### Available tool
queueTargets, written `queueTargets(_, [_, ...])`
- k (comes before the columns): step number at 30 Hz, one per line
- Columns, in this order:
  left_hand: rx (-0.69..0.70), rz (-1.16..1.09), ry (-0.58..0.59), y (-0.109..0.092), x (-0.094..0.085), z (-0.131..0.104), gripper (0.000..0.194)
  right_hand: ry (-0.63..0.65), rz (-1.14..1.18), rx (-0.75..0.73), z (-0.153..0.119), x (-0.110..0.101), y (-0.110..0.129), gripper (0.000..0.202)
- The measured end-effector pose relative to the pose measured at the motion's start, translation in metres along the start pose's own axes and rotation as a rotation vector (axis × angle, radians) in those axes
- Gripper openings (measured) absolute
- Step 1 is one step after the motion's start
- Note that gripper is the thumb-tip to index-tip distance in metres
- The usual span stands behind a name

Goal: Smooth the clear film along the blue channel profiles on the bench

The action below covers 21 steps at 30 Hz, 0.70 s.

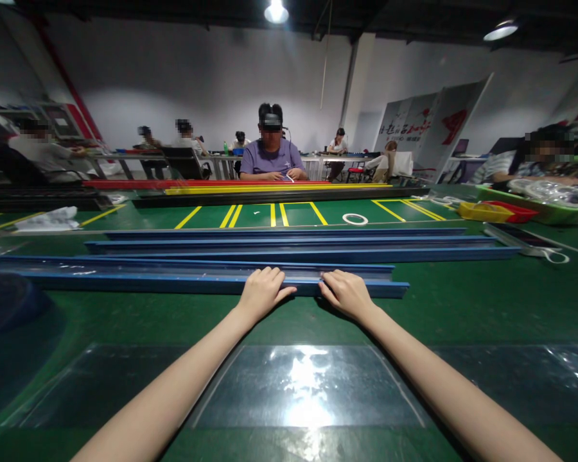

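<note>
A long blue channel (149,282) lies crosswise on the green table (250,321), its open side up. My left hand (264,292) is closed over its near wall, fingers curled into the channel and thumb pointing right along the edge. To the right, near the channel's right end, my right hand (345,292) grips the same wall, fingers over the rim and thumb on the near side. A gap of bare channel shows between both hands. Behind it lie more blue channels (438,254), parallel to it.
Clear plastic sheets (270,391) lie under my forearms. A phone (520,239) with a white loop is at the right, near a green tray (559,213). Further back are a white ring (355,219), long red, yellow and black strips, and a seated person (272,157).
</note>
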<state>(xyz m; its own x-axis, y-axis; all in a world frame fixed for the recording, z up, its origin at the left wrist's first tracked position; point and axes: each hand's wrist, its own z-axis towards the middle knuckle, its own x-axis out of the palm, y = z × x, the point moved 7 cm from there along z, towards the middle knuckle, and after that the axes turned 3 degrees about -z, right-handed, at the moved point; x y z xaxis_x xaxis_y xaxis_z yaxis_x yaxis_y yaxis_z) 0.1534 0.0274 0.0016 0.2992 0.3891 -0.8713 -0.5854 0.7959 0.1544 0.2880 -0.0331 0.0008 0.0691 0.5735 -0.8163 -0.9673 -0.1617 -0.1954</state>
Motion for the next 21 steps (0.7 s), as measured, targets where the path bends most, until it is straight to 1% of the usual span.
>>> queueTargets(7, [-0.018, -0.026, -0.003, 0.0006, -0.0006, -0.0003, 0.043, 0.006, 0.010, 0.002, 0.0007, -0.0007, 0.0007, 0.035])
queueTargets(16, [-0.058, -0.023, 0.010, 0.0025, -0.0007, -0.0009, 0.046, 0.014, -0.012, 0.000, 0.0011, -0.0006, 0.0016, 0.036])
queueTargets(21, [-0.092, -0.018, -0.002, 0.0033, -0.0031, -0.0014, 0.048, 0.022, -0.018, 0.001, 0.0014, -0.0001, 0.0015, 0.035])
